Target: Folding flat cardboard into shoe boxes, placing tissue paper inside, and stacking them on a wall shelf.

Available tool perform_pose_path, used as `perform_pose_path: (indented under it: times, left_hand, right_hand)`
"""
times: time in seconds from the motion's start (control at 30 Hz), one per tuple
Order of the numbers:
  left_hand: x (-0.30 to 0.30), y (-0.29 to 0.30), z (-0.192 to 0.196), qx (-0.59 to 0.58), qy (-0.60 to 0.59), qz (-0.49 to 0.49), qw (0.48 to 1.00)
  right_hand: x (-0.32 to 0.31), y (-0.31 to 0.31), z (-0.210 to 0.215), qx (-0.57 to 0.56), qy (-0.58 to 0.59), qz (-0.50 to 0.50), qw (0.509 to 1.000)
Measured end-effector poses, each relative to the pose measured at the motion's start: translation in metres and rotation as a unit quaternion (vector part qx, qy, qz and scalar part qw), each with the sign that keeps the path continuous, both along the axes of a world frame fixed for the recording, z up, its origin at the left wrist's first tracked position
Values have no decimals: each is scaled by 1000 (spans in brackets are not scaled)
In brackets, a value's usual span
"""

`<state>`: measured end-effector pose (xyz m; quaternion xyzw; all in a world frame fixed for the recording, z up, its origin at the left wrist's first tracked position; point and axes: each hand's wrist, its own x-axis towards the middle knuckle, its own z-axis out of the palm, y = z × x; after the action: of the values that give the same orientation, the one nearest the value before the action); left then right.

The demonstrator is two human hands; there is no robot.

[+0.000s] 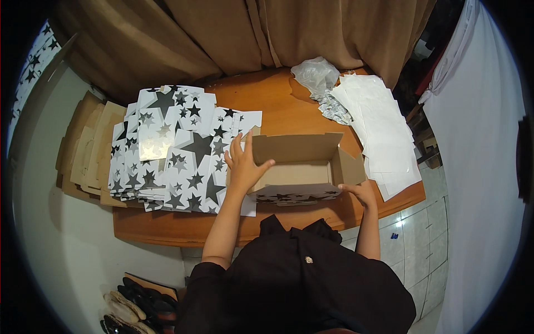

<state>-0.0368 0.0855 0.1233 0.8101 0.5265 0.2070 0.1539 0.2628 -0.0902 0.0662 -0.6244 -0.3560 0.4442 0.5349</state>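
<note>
**A:** At the lower edge of the frame, a black garment (295, 278) filled the view, shoes (130, 312) at lower left. What did the hands have?

**B:** Centre frame, the half-folded cardboard box (303, 164) sat on the wooden table (278, 100). The left hand (243, 167) gripped its left wall, thumb inside; the right hand (361, 192) pinched the near right corner.

**A:** Handling?

**B:** Light, stiff board, I'd judge, easily creased; best held by walls and corners. It looked empty, star-printed flap folded at the front.

**A:** Farther out?

**B:** Star-printed flat sheets (167, 150) were stacked left of centre, white sheets (384, 133) lay at upper right, crumpled plastic (317, 75) beyond, and a brown curtain (222, 33) hung across the top.
</note>
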Motion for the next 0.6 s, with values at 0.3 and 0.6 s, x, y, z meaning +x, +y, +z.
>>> perform_pose_path:
  times: [0.3, 0.6]
  left_hand:
    - [9, 1, -19, 17, 45, -122, 991]
    - [-11, -18, -13, 58, 20, -159, 985]
  right_hand:
    - [2, 1, 6, -55, -11, 47, 997]
    - [-4, -7, -20, 13, 133, -47, 990]
